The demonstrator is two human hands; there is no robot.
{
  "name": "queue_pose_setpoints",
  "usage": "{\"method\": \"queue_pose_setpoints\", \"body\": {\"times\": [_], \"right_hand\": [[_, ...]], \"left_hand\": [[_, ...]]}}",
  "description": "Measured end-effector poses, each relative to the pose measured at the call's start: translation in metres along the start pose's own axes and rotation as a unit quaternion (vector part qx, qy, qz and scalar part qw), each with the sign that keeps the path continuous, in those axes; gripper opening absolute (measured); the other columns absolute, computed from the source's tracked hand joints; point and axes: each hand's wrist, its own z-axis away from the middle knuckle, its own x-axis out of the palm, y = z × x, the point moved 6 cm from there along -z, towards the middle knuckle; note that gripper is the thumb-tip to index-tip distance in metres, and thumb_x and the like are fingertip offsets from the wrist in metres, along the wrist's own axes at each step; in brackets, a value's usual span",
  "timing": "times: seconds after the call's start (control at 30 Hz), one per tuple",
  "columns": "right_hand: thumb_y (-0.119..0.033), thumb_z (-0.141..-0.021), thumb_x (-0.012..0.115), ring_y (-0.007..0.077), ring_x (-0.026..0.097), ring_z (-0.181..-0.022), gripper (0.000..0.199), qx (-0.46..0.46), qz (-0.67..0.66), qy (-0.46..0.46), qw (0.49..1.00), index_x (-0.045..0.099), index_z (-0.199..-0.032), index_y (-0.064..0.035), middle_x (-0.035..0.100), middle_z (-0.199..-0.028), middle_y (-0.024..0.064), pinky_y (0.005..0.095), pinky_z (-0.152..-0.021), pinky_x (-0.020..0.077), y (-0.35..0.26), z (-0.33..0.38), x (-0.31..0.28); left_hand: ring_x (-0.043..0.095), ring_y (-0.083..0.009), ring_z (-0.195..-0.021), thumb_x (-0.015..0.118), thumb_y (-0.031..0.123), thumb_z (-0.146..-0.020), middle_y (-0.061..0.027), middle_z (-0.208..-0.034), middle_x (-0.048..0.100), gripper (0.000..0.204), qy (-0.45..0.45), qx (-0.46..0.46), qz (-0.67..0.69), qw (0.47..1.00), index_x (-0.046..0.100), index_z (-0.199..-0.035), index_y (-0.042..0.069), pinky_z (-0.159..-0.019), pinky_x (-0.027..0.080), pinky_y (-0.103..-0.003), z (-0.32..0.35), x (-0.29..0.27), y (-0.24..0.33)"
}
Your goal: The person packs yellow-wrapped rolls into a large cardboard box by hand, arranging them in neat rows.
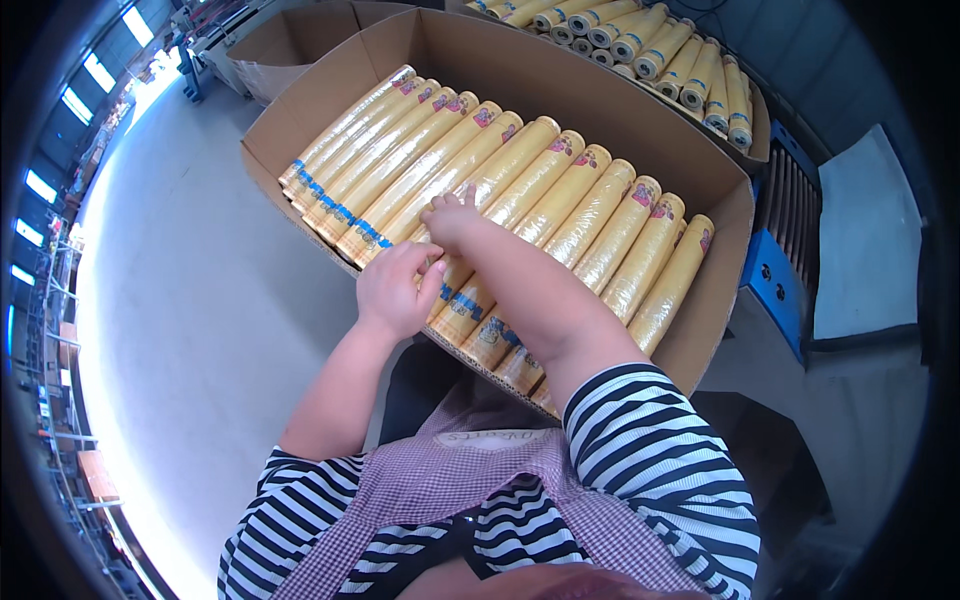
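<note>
Film-wrapped yellow roll [517, 160] runs lower-left to upper-right under right hand [455, 220]; left hand [393, 290] nearer its lower end. Hands close together; grip we can't tell.

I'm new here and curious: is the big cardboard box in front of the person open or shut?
Open: no lid covers the cardboard box, and the yellow rolls inside show plainly from above.
</note>
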Motion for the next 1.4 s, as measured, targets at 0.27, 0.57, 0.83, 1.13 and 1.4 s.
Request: {"method": "queue_pose_setpoints", "body": {"times": [0.27, 0.57, 0.83, 1.13, 1.4], "right_hand": [[-0.001, -0.085, 0.063, 0.0356, 0.054, -0.136, 0.065, 0.003, -0.18, 0.053, 0.982, 0.052, -0.148, -0.0089, 0.056, -0.147, 0.0202, 0.0414, -0.115, 0.0429, 0.068, 0.105, -0.079], [-0.013, -0.09, 0.072, 0.033, 0.058, -0.133, 0.062, 0.159, -0.16, 0.111, 0.968, 0.051, -0.148, -0.0087, 0.06, -0.143, 0.0201, 0.0396, -0.111, 0.0458, 0.11, 0.357, -0.105], [-0.022, -0.084, 0.072, 0.0333, 0.063, -0.118, 0.047, 0.221, -0.115, 0.334, 0.909, 0.068, -0.128, -0.0082, 0.073, -0.118, 0.0173, 0.0458, -0.12, 0.033, 0.091, 0.438, -0.031], [-0.025, -0.082, 0.075, 0.0361, 0.06, -0.123, 0.048, 0.227, -0.096, 0.273, 0.93, 0.07, -0.127, -0.0092, 0.072, -0.122, 0.0155, 0.0468, -0.121, 0.033, 0.09, 0.438, -0.034], [-0.024, -0.083, 0.074, 0.0314, 0.063, -0.12, 0.045, 0.229, -0.084, 0.298, 0.923, 0.07, -0.125, -0.0076, 0.073, -0.118, 0.0166, 0.0466, -0.121, 0.0321, 0.09, 0.438, -0.03]], "left_hand": [[0.069, -0.0327, -0.1, 0.056, 0.03, -0.093, -0.0106, -0.103, 0.074, 0.03, -0.102, -0.064, -0.045, 0.992, 0.073, -0.113, 0.015, -0.087, 0.055, -0.045, -0.001, 0.013, -0.015], [0.069, -0.0297, -0.114, 0.056, 0.035, -0.092, -0.0108, -0.122, 0.074, 0.042, -0.263, -0.134, -0.166, 0.941, 0.07, -0.128, 0.021, -0.1, 0.053, -0.042, -0.009, 0.025, -0.019], [0.071, -0.0269, -0.104, 0.053, 0.035, -0.095, -0.0089, -0.109, 0.076, 0.039, -0.202, -0.255, -0.036, 0.945, 0.072, -0.122, 0.013, -0.092, 0.053, -0.04, -0.031, 0.034, -0.043], [0.07, -0.0294, -0.111, 0.053, 0.03, -0.094, -0.0078, -0.119, 0.074, 0.035, -0.165, -0.255, -0.106, 0.947, 0.071, -0.121, 0.019, -0.098, 0.053, -0.043, -0.02, 0.022, -0.021], [0.071, -0.027, -0.105, 0.055, 0.036, -0.095, -0.0057, -0.111, 0.076, 0.03, -0.124, -0.28, -0.047, 0.951, 0.072, -0.114, 0.02, -0.092, 0.055, -0.042, -0.02, 0.02, -0.024]]}}
